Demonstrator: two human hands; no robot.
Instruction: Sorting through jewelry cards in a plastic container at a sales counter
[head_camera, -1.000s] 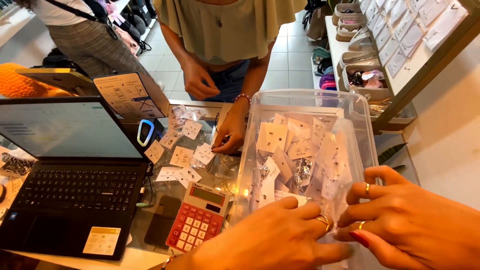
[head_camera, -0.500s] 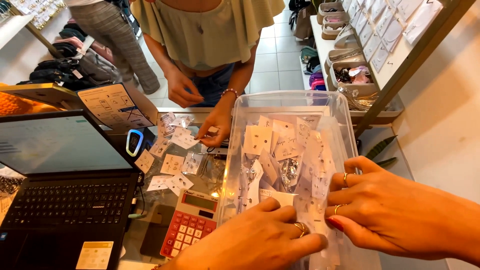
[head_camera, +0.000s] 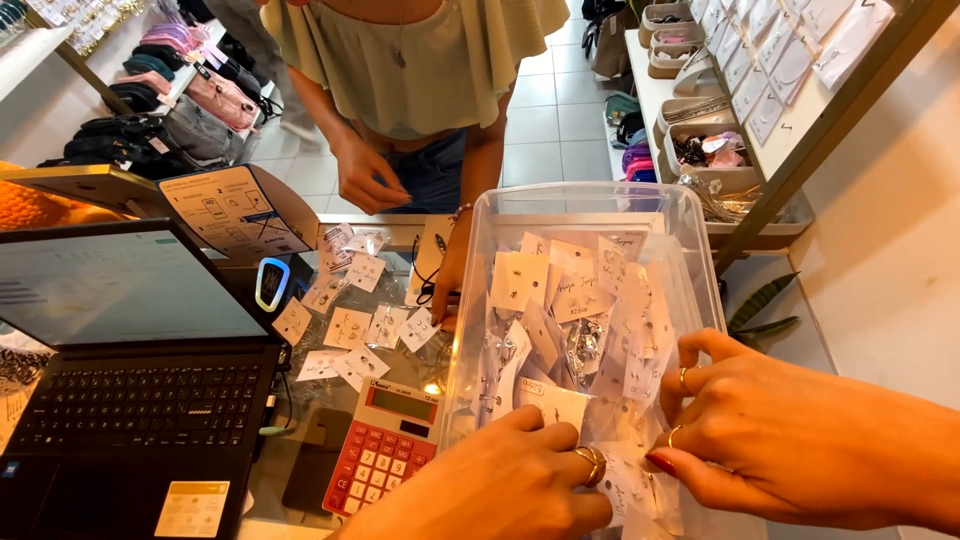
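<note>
Head view, white earring cards (head_camera: 570, 300) in clear tub (head_camera: 690, 250), possibly pinched by fingers (head_camera: 690, 470)

Left hand (head_camera: 500, 480) and right hand (head_camera: 800, 450) cut off at 6 o'clock; their fingertips hidden among small white jewellery cards (head_camera: 570, 300); card details too small to tell.

A clear plastic bin (head_camera: 690, 270) w/ rounded rim is being kept upright on the counter, lid off, right of a red calculator. It is being filled approx. halfway w/ small white jewellery cards (head_camera: 560, 290) in clear sleeves, stacked loosely and tilted at all angles; earrings are being shown on several. At the near end, 1 sleeved card (head_camera: 625, 485) is being pinched between 2 hands, just above the pile.
</note>
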